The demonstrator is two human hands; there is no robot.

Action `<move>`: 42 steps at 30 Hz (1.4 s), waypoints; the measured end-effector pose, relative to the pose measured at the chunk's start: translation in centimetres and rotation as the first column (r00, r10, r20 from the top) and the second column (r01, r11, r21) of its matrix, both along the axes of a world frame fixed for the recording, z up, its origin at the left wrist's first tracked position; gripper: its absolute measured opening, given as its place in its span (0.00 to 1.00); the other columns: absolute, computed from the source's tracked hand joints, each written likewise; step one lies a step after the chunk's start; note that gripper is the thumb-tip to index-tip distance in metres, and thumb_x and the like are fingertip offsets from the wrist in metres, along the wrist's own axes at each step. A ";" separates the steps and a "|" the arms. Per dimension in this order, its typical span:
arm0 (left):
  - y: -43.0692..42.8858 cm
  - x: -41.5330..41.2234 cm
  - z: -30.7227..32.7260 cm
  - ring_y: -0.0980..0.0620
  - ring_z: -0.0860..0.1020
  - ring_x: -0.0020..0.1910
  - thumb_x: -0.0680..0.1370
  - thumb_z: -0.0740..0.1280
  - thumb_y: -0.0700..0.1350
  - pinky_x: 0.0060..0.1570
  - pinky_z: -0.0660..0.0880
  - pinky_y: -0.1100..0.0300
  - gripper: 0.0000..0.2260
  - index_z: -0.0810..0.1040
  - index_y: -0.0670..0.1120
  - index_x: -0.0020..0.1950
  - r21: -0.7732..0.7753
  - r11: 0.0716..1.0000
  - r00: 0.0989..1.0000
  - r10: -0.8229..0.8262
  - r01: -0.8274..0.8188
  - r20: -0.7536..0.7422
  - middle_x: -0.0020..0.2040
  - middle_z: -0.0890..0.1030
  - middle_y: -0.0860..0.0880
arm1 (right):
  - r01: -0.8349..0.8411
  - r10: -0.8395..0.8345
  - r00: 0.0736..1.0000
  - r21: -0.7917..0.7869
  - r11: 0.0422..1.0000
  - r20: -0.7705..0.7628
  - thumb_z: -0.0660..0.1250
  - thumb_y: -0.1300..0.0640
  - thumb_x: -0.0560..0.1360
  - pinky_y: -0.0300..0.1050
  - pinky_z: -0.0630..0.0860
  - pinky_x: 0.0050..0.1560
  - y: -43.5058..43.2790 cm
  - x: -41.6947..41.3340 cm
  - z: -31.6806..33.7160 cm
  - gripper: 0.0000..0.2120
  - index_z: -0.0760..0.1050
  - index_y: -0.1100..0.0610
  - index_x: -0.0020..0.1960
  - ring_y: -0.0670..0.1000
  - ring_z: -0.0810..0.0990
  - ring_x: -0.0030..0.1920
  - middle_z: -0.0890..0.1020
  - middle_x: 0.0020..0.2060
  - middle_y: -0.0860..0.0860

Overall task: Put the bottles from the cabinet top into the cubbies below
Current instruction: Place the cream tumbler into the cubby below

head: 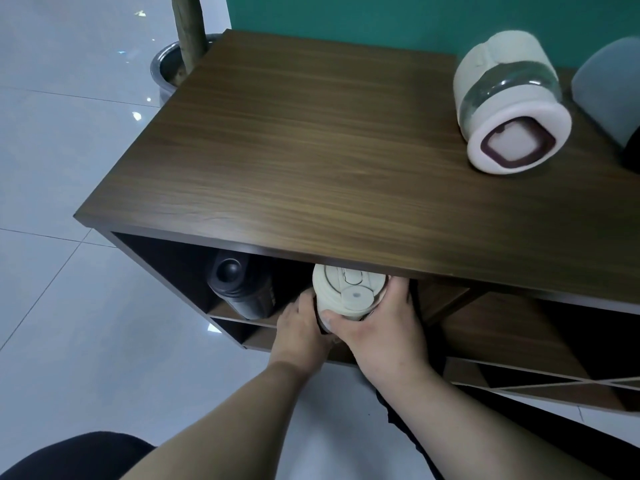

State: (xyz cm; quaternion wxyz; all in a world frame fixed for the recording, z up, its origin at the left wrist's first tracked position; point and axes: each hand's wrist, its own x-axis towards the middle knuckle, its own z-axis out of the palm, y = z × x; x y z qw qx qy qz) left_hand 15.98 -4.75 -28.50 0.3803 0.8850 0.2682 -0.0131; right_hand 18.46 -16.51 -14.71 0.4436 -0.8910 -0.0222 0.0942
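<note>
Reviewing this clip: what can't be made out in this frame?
- Cream bottle: body hidden by left hand and right hand.
- Grey-blue bottle: cut off by right edge.
- Black bottle: top partly shadowed under cabinet top.

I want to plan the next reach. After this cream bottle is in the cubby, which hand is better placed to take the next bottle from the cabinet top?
Probably the right hand: the white bottle stands on the right of the cabinet top.

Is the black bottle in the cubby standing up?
Yes, upright: the black bottle shows its cap from above, base on the cubby shelf.
</note>
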 end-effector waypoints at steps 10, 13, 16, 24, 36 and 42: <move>0.5 0.0 0.4 0.46 0.77 0.57 0.70 0.76 0.50 0.57 0.80 0.52 0.29 0.72 0.51 0.69 0.053 0.995 0.994 -0.081 0.085 -0.070 0.56 0.81 0.50 | 0.075 -0.074 0.997 -0.048 0.996 0.011 0.84 0.44 0.54 0.51 0.77 0.59 0.6 -0.5 -0.1 0.46 0.65 0.54 0.64 0.57 0.77 0.64 0.78 0.64 0.53; 0.5 0.0 0.6 0.45 0.78 0.56 0.71 0.73 0.49 0.54 0.83 0.47 0.27 0.71 0.51 0.69 -0.003 0.999 0.996 -0.053 0.053 -0.067 0.53 0.81 0.49 | 0.072 -0.071 0.997 -0.060 0.996 0.011 0.84 0.44 0.54 0.53 0.77 0.60 0.6 -0.5 -0.1 0.47 0.65 0.54 0.65 0.57 0.77 0.65 0.77 0.64 0.53; 0.5 0.1 0.4 0.45 0.75 0.59 0.72 0.74 0.48 0.58 0.80 0.48 0.27 0.71 0.49 0.70 0.034 0.996 0.993 -0.082 0.085 -0.087 0.56 0.81 0.49 | 0.071 -0.070 0.997 -0.058 0.996 0.011 0.85 0.44 0.53 0.53 0.76 0.61 0.5 -0.4 -0.1 0.47 0.65 0.54 0.65 0.57 0.77 0.65 0.77 0.64 0.53; -0.1 -0.3 1.8 0.45 0.73 0.63 0.72 0.75 0.52 0.64 0.70 0.54 0.33 0.68 0.49 0.75 0.024 0.995 0.990 -0.099 0.101 -0.096 0.68 0.77 0.49 | 0.013 -0.014 1.000 -0.026 1.000 -0.009 0.84 0.49 0.56 0.52 0.76 0.63 -0.6 -0.7 -0.2 0.49 0.58 0.43 0.69 0.52 0.76 0.67 0.74 0.68 0.47; 1.9 -3.5 3.1 0.50 0.84 0.55 0.63 0.79 0.59 0.52 0.84 0.50 0.28 0.75 0.61 0.61 -0.178 0.983 0.985 -0.066 0.037 -0.160 0.56 0.85 0.53 | -0.195 0.188 0.980 -0.123 0.973 -0.068 0.67 0.65 0.71 0.43 0.62 0.76 -5.6 -4.0 4.2 0.45 0.51 0.49 0.82 0.48 0.65 0.77 0.61 0.79 0.44; -0.6 -7.8 18.8 0.52 0.83 0.48 0.74 0.71 0.58 0.44 0.75 0.59 0.13 0.79 0.54 0.55 -0.178 0.971 0.983 -0.173 0.160 -0.056 0.46 0.83 0.56 | -0.079 0.073 0.994 0.075 0.994 0.085 0.68 0.70 0.73 0.44 0.76 0.64 -8.4 -6.4 9.9 0.27 0.75 0.40 0.60 0.41 0.80 0.57 0.81 0.56 0.39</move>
